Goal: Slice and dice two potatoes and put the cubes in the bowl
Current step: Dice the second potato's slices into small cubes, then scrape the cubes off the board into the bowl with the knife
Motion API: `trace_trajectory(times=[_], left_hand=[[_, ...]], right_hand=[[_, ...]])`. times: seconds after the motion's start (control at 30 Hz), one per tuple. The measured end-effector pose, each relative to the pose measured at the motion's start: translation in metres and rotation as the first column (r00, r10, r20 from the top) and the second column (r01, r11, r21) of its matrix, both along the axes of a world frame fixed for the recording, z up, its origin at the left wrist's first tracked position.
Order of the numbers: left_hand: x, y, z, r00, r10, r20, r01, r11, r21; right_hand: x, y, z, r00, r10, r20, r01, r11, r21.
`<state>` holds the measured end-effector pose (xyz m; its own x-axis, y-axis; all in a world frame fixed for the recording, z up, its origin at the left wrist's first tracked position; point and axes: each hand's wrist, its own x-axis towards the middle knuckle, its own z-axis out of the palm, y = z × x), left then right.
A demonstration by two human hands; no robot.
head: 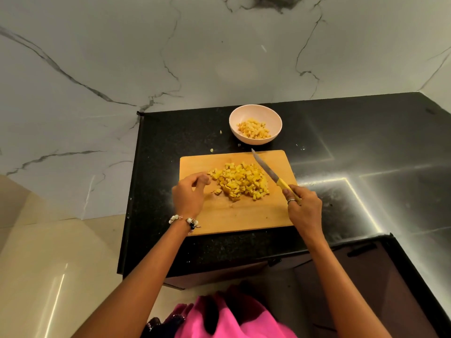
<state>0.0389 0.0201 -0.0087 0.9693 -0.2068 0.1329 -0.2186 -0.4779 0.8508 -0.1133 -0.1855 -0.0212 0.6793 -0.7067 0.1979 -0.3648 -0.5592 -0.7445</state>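
- Cubes [240,182] lie heaped in the middle of the board [244,215], all cut small; no whole potato or uncut slice shows anywhere.
- Bowl [255,124], just beyond the board's far edge, already holds a batch of cubes, covering its bottom only.
- Judging by the two lots, one potato seems to be in the bowl and the second diced on the board, so the cutting looks finished or close to it.
- What is left: moving the heap into the bowl.
- Right hand [302,206] has its grip closed round the yellow handle of the knife [266,168]; the blade slants away toward the bowl, along the right side of the heap.
- Left hand [189,191] hangs at the heap's left edge, fingers loosely curled, holding nothing.
- A few stray bits [220,131] lie on the dark surface [170,142] left of the bowl and would need gathering too.
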Motion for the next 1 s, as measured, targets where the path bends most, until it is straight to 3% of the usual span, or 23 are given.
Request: trace_trajectory(times=[0.1, 0.17, 0.27, 0.43, 0.73, 0.87, 1.0], left_hand=[[0.001, -0.003, -0.005, 0.991, 0.132, 0.014, -0.132, 0.985, 0.110], [0.001, -0.005, -0.007, 0.963, 0.241, -0.123, -0.196, 0.935, 0.297], [-0.002, -0.012, -0.003, 0.875, 0.318, -0.364, -0.124, 0.876, 0.467], [-0.003, -0.027, 0.003, 0.851, 0.330, -0.409, -0.112, 0.874, 0.473], [0.026, -0.016, 0.006, 0.687, 0.470, -0.553, -0.206, 0.857, 0.472], [0.034, -0.008, 0.002, 0.711, 0.437, -0.551, -0.249, 0.889, 0.384], [0.028, -0.008, 0.008, 0.747, 0.482, -0.459, -0.286, 0.855, 0.432]], right_hand=[[0.007, -0.013, -0.010, 0.989, -0.091, -0.117, 0.084, 0.995, -0.063], [0.011, -0.015, -0.016, 0.976, -0.097, -0.196, 0.093, 0.995, -0.030], [0.016, -0.013, -0.023, 0.969, -0.045, -0.244, 0.058, 0.997, 0.044], [0.020, -0.011, -0.027, 0.971, -0.058, -0.230, 0.053, 0.998, -0.028], [0.017, -0.015, -0.023, 0.988, -0.070, -0.139, 0.080, 0.995, 0.064], [0.010, -0.018, -0.024, 0.997, -0.057, -0.059, 0.063, 0.994, 0.092], [0.003, -0.019, -0.026, 0.999, -0.035, -0.031, 0.037, 0.997, 0.066]])
